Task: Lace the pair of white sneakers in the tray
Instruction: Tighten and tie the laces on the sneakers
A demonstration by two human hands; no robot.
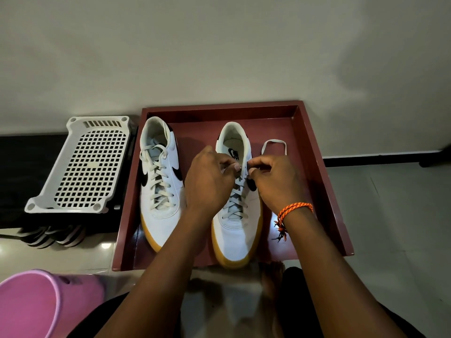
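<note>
Two white sneakers with black side marks and tan soles stand side by side, toes toward the viewer, in a dark red tray [314,152]. The left sneaker [159,184] is laced to its top eyelets. The right sneaker [235,211] is laced only along its lower eyelets; its lace [273,143] loops onto the tray floor just beside the heel.

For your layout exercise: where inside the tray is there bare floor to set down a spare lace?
Bare tray floor lies along the far wall behind both sneakers, and right of the right sneaker, apart from the loose lace. Crowded: between the sneakers, where the left hand and right hand work.
</note>
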